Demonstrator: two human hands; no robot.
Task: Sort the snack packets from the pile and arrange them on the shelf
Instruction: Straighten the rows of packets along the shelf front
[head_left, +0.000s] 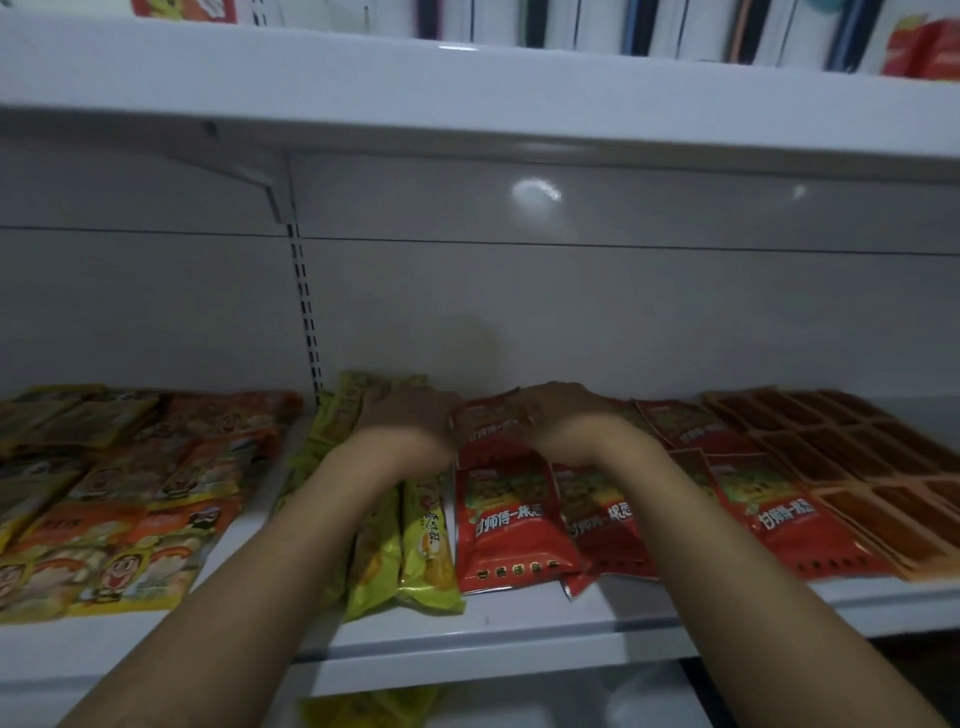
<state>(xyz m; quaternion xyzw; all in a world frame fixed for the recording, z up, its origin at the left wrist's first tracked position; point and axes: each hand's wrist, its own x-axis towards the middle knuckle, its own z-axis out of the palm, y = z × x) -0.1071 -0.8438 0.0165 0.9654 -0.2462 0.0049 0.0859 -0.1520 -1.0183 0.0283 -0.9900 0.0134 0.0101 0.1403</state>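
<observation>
On the middle shelf (519, 623), at the rear of the bay, I have both hands working 1 red packet (488, 418).

Hand state:
- The left hand (410, 413) holds the left edge of the packet. Its fingers curl down and away from the camera and are blurred.
- The right hand (563, 410) holds the right edge in the same manner.
- The 2-point hold appears intended to keep the slack foil flat and square while it is being seated.

Location of the work item: the red packet sits tilted near the back panel, above the other red packets (511, 525) and in line with them. I judge that it is going to the rear of that column, so the printed fronts nearer the shelf lip stay readable.

Layout of the shelf, left to right:
1. Orange and yellow packets (130, 519), overlapped in rows.
2. Yellow-green packets (426, 551), just beside the red group. The left wrist passes over them.
3. Red packets, overlapping one another.
4. Brown packets (841, 441), laid flat in a grid.

Each colour occupies its own zone, which indicates that sorting is well advanced. The source pile is not in view, so I cannot state how many packets remain. The upper shelf (467, 88) overhangs and limits clearance above the hands.
</observation>
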